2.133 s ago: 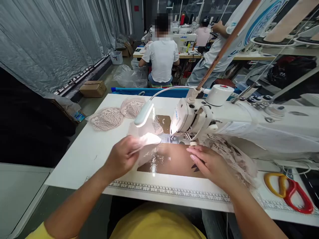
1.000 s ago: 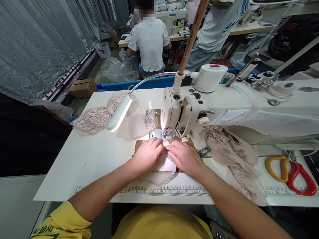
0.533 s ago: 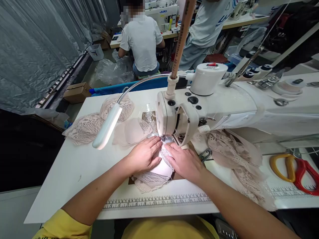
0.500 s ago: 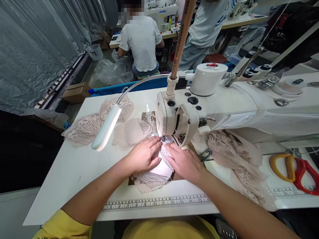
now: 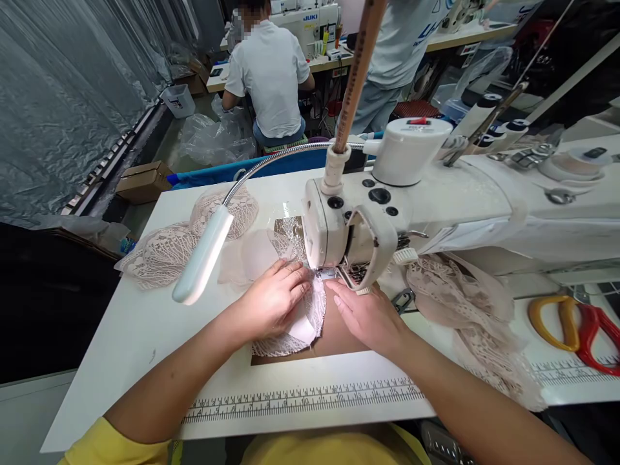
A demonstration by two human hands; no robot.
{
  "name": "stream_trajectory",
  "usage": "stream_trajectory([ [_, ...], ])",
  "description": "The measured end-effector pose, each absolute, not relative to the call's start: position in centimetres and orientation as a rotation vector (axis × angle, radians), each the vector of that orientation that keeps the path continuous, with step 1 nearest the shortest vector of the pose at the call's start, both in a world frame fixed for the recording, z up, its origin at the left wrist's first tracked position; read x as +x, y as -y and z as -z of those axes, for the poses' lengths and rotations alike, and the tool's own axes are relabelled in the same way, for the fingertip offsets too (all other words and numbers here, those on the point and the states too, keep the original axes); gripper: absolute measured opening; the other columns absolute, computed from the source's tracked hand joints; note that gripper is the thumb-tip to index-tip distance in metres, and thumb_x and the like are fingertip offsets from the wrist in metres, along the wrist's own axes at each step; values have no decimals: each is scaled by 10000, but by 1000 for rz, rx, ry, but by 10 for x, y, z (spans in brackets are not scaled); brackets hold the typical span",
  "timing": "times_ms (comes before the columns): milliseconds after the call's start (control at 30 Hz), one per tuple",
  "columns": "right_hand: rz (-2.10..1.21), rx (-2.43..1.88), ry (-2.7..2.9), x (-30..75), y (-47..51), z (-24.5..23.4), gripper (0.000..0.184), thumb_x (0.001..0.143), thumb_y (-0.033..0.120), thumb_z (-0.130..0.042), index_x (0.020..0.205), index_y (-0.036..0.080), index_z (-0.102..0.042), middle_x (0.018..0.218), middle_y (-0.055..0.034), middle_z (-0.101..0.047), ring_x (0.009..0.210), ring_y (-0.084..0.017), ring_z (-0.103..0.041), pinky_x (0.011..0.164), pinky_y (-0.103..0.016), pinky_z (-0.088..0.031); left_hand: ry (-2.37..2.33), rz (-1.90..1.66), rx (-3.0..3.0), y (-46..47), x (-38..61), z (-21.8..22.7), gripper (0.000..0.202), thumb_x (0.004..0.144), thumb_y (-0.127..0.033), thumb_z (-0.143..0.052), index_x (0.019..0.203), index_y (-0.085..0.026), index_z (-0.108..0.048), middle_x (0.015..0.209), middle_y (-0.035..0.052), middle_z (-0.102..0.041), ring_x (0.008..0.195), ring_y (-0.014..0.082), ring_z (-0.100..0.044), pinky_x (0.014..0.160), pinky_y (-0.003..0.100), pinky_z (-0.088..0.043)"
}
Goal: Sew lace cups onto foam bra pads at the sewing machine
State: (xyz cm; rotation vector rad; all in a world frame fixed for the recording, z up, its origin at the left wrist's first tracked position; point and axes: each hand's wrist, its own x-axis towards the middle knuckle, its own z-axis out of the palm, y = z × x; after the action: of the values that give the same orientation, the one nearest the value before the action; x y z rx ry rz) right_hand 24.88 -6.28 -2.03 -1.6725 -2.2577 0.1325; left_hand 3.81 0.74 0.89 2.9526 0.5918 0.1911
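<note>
My left hand (image 5: 274,298) lies flat, fingers stretched, on a pale lace piece (image 5: 305,323) in front of the needle of the white sewing machine (image 5: 368,219). The fingertips of my right hand (image 5: 368,316) press the lace's right edge just below the presser foot. The lace rests on a brown plate (image 5: 339,339) set in the white table (image 5: 159,316). The bent-neck lamp (image 5: 201,258) hangs over the table left of my left hand.
Finished lace cups (image 5: 165,255) lie at the table's left rear. A heap of lace (image 5: 465,310) sits under the machine arm on the right. Yellow and red scissors (image 5: 576,326) lie at far right. Two people work at tables behind.
The lace piece has shifted left and turned under my hands. My right hand has slid off most of it to its right edge. The view has tilted slightly.
</note>
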Motion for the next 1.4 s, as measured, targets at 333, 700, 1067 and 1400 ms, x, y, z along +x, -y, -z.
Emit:
stream_trajectory([
  [333,-162,-1539,2261,249,63,21,317,913,157,-382,1038,187,-672,898,-89,-684,839,-232,-619,775,-362,-472,-585,-376,2892,6,42,10,230,900,-260,-478,1065,-138,-580,995,141,-605,1010,279,-549,972,527,-410],
  [700,-254,-1466,2316,246,66,22,331,868,90,-422,1065,192,-667,884,-50,-627,741,-172,-530,677,-285,-411,-539,-404,2861,-1,37,11,235,903,-210,-462,1096,-128,-567,1029,150,-600,1047,268,-533,977,490,-414],
  [1067,-183,-1622,2344,244,62,25,358,897,127,-396,1142,160,-655,1013,-103,-647,826,-210,-587,725,-323,-473,-592,-398,2948,-14,35,10,280,889,-157,-455,1137,-106,-575,1019,153,-610,1038,273,-530,965,493,-411],
  [1400,-228,-1592,2245,246,60,29,338,891,131,-396,1129,123,-636,1001,-134,-660,944,-243,-605,835,-380,-500,-583,-358,2910,1,42,13,379,845,-145,-491,1212,-99,-568,1136,175,-583,1085,279,-516,1005,491,-364],
])
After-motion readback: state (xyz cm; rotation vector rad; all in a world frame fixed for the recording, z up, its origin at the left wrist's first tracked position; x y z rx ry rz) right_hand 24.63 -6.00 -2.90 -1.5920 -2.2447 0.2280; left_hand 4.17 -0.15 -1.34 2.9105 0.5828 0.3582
